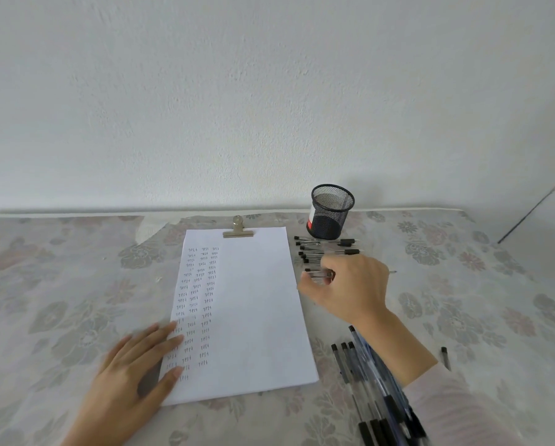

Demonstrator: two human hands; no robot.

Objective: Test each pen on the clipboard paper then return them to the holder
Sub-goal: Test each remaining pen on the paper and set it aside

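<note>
A white sheet (256,310) clipped by a metal clip (238,231) lies mid-table, its left part filled with columns of small handwritten words. My left hand (134,371) rests flat on the sheet's lower left edge, fingers straight. My right hand (350,288) reaches into a row of clear pens with black caps (321,249) right of the sheet, its fingers curled round one pen (318,274). The black mesh holder (330,212) stands behind that row and looks empty. A second bunch of pens (366,381) lies under my right forearm.
The table wears a floral cloth (76,284) and backs onto a white wall. A loose black pen cap (445,357) lies at the right, beyond my forearm. A crumpled white patch (150,228) sits at the back left of the clip.
</note>
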